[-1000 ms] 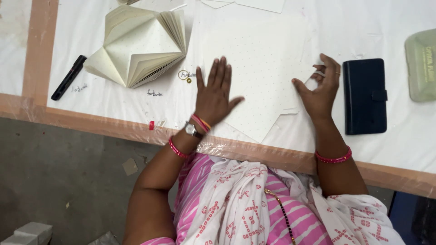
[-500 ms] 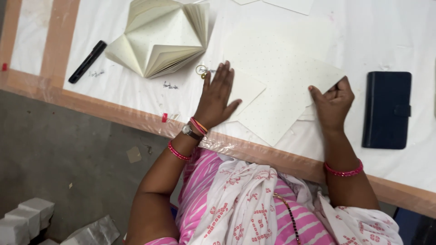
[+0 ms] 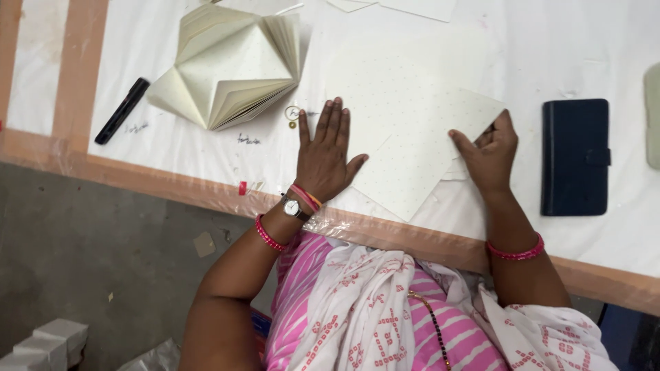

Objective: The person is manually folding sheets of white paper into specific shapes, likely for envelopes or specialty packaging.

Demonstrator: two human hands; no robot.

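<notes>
Two hands on one dotted cream sheet (image 3: 412, 137), lying turned cornerwise near the front edge of the white-covered bench (image 3: 550, 55). Left hand (image 3: 326, 154) spread flat, fingers together, palm pressing the sheet's left part; holding nothing, only bearing down. Right hand (image 3: 491, 154) at the sheet's right corner, fingers curled onto the paper edge; pinching or merely pressing, hard to tell from above. Folded paper form (image 3: 230, 65), fanned into pointed pleats, toward the back left. Black marker (image 3: 122, 110) near the left edge, beside a taped strip. Dark blue wallet case (image 3: 574, 156) toward the right edge, well apart from the sheet. Small ring-shaped object (image 3: 292, 113) just beyond the left fingertips. For a clean result, probably best: left palm kept firm and still as anchor, right fingertips drawing the corner squarely, edges aligned before any crease pressed, pressure run outward from the centre.
</notes>
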